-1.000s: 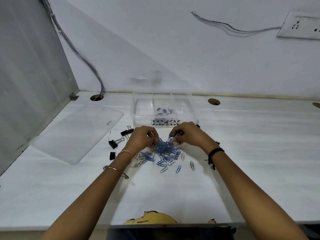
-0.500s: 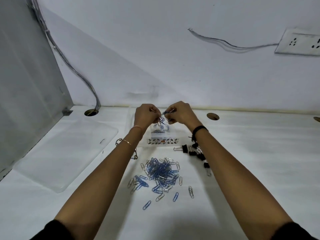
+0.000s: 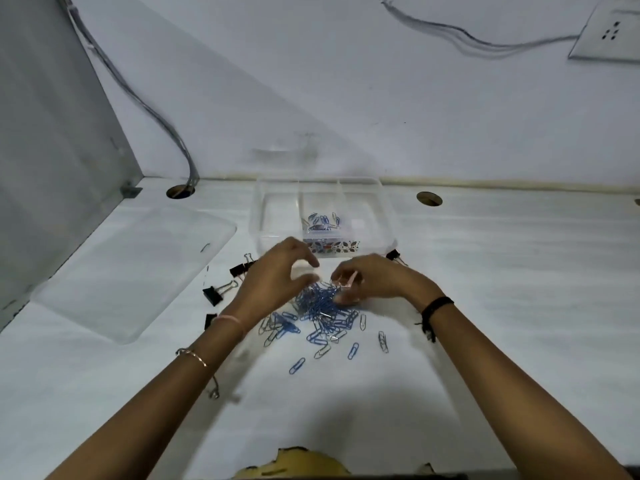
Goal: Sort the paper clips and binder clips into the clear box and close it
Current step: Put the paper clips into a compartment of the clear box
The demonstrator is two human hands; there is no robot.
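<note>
on a white table [image 3: 519, 289], nearest the viewer, loose blue and silver paper clips [image 3: 322, 313] lie scattered, thickening into a tangled pile just ahead. the left hand [image 3: 273, 278] hovers over the pile's left edge. its fingers are spread wide and curved, the thumb apart from them, gripping nothing. the right hand [image 3: 377, 282] sits at the pile's upper right edge. its fingertips [image 3: 348, 282] are bunched narrowly together and touch the clips, but blur hides whether any clip is pinched. black binder clips [image 3: 213, 295] lie just left of the left wrist, and another binder clip [image 3: 393, 254] lies beyond the right hand. farther back stands the clear box [image 3: 258, 220], uncovered, with a few paper clips in its middle compartment. its lid [image 3: 131, 271] lies flat to the left.
</note>
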